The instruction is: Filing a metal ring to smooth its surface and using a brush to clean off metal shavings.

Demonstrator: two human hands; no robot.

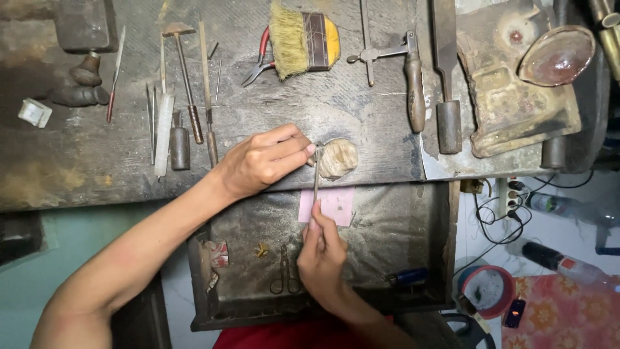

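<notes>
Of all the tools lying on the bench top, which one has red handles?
The pliers near the top edge, just left of the straw brush. The hammer, files and saw frame beside them have dark wooden or plain metal handles.

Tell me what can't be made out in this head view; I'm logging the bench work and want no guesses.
- Small piece pinched by the left hand against the worn bench peg: hidden by fingertips, too small.
- Thin tool in the right hand: its handle end is covered by the fingers.
- Scissors in the tray: partly behind the right hand.
- Bowl, top right: contents blurred by glare.
</notes>
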